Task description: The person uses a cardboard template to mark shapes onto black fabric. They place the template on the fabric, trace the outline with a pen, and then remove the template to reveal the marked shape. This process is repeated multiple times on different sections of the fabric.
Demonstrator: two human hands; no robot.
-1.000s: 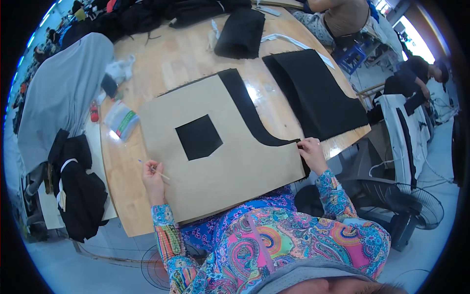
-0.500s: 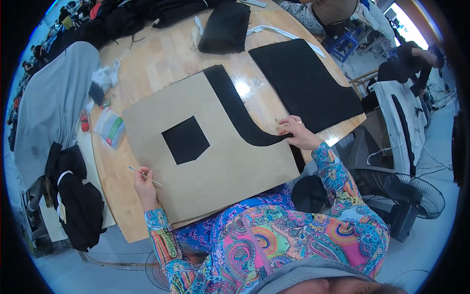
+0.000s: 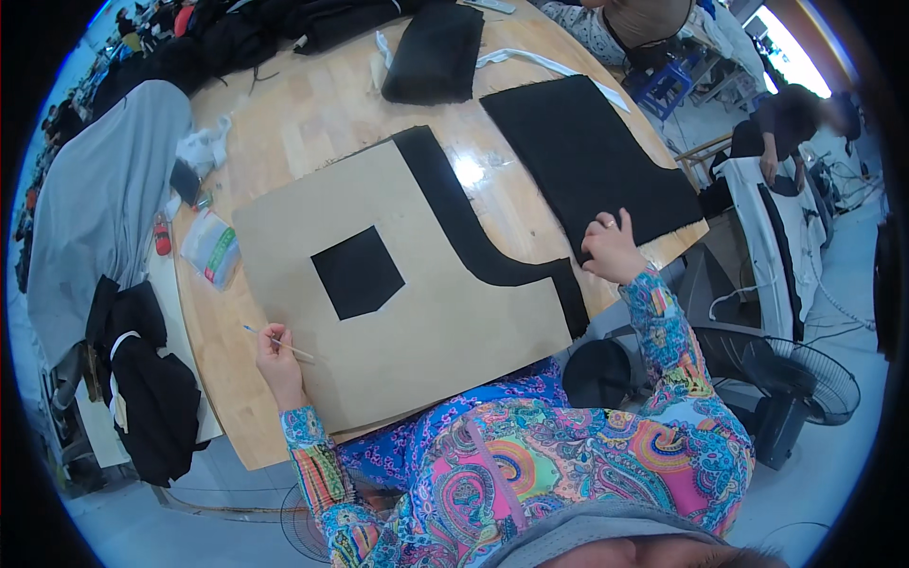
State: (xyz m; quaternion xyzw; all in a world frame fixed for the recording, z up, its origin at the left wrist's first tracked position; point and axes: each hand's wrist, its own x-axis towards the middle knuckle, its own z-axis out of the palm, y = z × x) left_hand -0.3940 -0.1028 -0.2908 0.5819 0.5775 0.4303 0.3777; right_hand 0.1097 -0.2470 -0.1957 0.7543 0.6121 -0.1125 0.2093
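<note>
Two hands are working at the near edge of the wooden counter [image 3: 312, 104] right now. Starting far left, a grey garment [image 3: 95, 208] is hanging off the counter's left edge, with a black bundle [image 3: 151, 398] drooping below it. Just inside that edge, a small clear packet [image 3: 210, 248] is lying near a red item [image 3: 162, 237]. Moving in, the left hand [image 3: 276, 358] is resting at the near left corner, fingers closed together and pinching a thin stick-like tool [image 3: 276, 342], its tip lying on the counter just beside the left edge of the cardboard pattern [image 3: 445, 322]. That big tan pattern is lying flat across the near middle of the counter, overhanging the near edge toward the person's lap. A black fabric square [image 3: 358, 273] is showing in its middle, and a curved black fabric strip [image 3: 473, 237] is running along its right side. Further back, a folded black piece [image 3: 436, 52] is sitting near the far edge, touching a white strip [image 3: 540, 62]. Over on the right, a large black fabric panel [image 3: 587, 161] is lying toward the right edge, and the right hand [image 3: 611, 251] is pressing down at its near corner, fingers loosely curled, gripping nothing that I can make out. Beyond the counter, on the floor, a fan [image 3: 805, 388] is standing.
</note>
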